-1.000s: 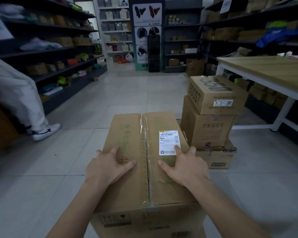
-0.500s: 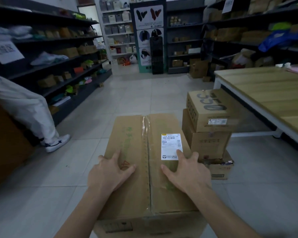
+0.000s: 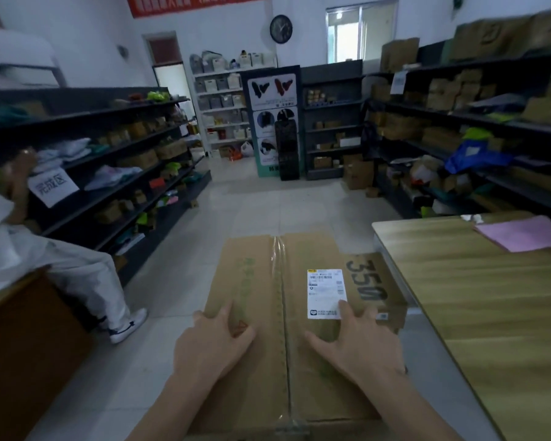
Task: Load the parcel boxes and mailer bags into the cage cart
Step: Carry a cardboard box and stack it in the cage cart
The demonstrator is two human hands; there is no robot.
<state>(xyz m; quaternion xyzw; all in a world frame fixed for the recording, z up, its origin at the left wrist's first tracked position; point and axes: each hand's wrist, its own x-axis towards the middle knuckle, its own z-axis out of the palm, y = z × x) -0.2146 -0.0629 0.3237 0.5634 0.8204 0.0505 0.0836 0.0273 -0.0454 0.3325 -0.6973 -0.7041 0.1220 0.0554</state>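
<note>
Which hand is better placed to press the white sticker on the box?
Right hand: its fingers touch the white sticker on the box, while the left hand rests beyond the tape seam.

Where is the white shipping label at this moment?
In the head view, the shipping label sits on top of the large box, just right of the tape seam; a fingertip of the right hand touches its lower right corner.
</note>
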